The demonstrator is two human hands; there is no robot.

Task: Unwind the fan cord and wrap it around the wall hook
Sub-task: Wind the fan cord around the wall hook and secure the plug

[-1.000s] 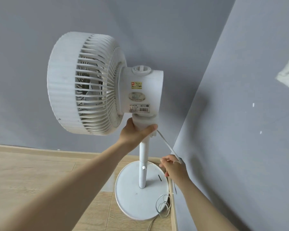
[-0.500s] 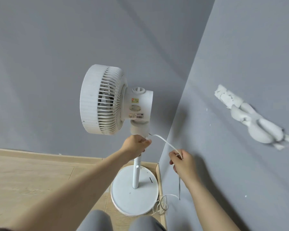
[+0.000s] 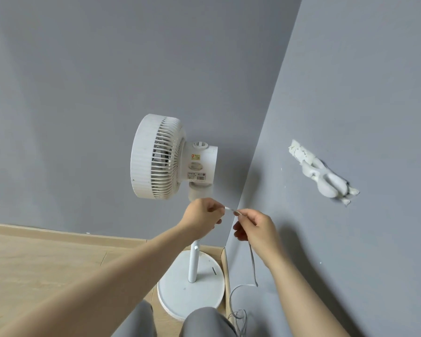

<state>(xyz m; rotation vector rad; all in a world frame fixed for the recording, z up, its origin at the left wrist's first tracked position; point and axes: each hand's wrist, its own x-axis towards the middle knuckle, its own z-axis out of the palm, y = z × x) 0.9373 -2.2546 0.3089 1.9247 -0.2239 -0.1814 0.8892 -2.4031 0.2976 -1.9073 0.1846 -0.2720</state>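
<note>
At the corner where two grey walls meet stands one white pedestal fan (image 3: 161, 156). Its grille head faces left, and its single pole rises from one round base (image 3: 190, 295) set on the wooden floor (image 3: 34, 268), with the base's right rim close to the skirting of the right-hand wall (image 3: 362, 81). One white cord (image 3: 229, 209) is in view. A short, taut stretch of it runs between the two hands just below the fan's neck. It then drops from under the right hand, kinks near the base rim and ends in a loose tangle of loops on the floor beside the base. The left hand (image 3: 202, 217) pinches the cord between thumb and fingertips, its other fingers curled in. The right hand (image 3: 255, 227) pinches the same cord in the same way. The two hands are near each other but apart. One wall hook (image 3: 323, 176) sits on the right-hand wall, up and to the right of the right hand and well apart from it and from the cord. It is a pale, lumpy shape tilted down to the right, possibly bound in tape, though its form is hard to make out. Plain wall lies between the right hand and the hook, and open boards run left of the base to the skirting. Two grey-trousered knees (image 3: 204, 322) fill the bottom edge, the right one overlapping the base's near rim.
</note>
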